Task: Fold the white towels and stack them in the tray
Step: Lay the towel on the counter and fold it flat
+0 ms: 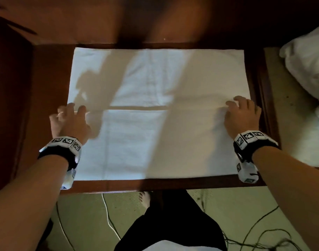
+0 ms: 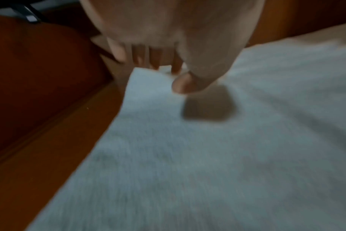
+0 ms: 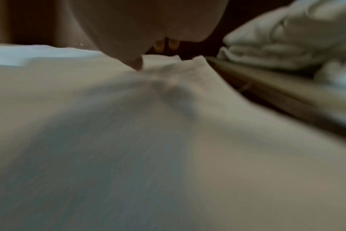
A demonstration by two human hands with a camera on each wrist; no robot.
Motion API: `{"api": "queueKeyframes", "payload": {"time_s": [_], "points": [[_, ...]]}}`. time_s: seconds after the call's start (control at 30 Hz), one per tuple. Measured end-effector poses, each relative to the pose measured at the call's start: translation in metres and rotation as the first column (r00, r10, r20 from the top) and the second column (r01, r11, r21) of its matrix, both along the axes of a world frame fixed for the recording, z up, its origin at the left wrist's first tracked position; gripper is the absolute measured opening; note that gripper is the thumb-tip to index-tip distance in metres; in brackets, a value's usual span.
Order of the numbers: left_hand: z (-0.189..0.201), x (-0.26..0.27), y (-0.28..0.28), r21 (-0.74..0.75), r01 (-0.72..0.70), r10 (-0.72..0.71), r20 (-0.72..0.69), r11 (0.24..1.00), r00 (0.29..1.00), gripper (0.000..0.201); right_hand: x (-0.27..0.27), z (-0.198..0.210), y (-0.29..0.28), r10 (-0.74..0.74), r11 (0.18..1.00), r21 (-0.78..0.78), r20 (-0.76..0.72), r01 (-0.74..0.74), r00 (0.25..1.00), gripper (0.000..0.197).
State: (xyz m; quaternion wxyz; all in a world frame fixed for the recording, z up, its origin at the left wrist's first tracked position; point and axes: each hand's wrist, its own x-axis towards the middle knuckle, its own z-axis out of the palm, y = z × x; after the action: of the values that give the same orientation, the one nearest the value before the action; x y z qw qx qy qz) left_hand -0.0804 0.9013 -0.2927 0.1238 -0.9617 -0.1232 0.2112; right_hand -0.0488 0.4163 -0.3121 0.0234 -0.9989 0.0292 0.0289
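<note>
- white towel (image 1: pixel 155 142) lying flat on wooden table (image 1: pixel 46 87), near half folded to midline
- left hand (image 1: pixel 69 120) pinching folded edge's left corner
- right hand (image 1: pixel 243 115) gripping right corner

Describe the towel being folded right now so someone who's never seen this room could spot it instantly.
Start at the dark wooden table in the middle of the head view. The white towel lies flat across it, with the left hand and right hand at the two ends of its folded-over edge. Unlike the crumpled white pile off to the right, it is smooth and rectangular.
</note>
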Motion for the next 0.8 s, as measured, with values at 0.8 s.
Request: {"api": "queueKeyframes", "payload": {"time_s": [0.8], "points": [[-0.073, -0.111, -0.088, -0.341, 0.237, -0.228, 0.066, 0.91, 0.971, 0.08, -0.11, -0.053, 0.128, 0.532, 0.847, 0.099, -0.183, -0.523, 0.827, 0.071]]}}
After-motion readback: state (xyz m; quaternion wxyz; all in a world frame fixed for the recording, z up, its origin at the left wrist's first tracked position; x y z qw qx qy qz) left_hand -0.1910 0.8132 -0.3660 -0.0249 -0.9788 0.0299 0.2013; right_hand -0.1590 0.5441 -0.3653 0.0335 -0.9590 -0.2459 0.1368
